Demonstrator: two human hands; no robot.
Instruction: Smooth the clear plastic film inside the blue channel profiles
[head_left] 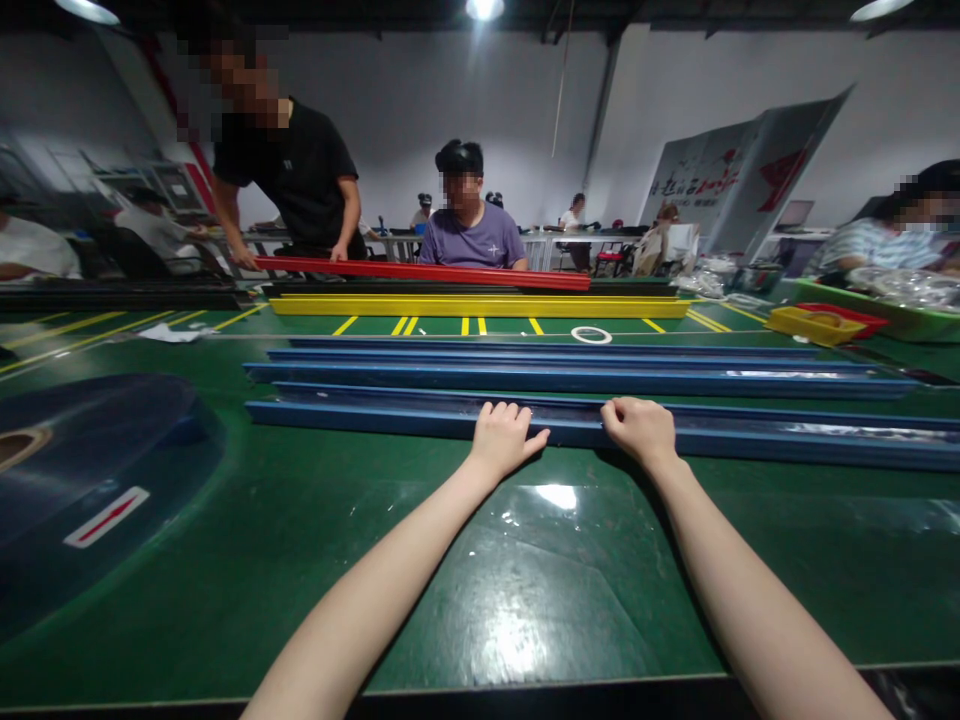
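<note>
A long blue channel profile [375, 418] lies crosswise in front of me on the green table. My left hand [504, 435] hooks its fingers over the front wall of this profile, with the thumb stretched to the right along the outside. Further right, my right hand [643, 428] is closed in a fist at the same profile; whatever its fingers pinch is hidden. Clear plastic film [862, 432] glints inside the channel's right part. Just behind lies a second blue profile [525, 376], also with shiny film at its right.
A large roll of clear film [97, 470] stands at left. Beyond are a yellow profile [480, 307], a white ring [592, 336] and a yellow tray [814, 325]. Across the table, a person in black [300, 190] handles a red profile [427, 273]; another person [472, 235] sits beside.
</note>
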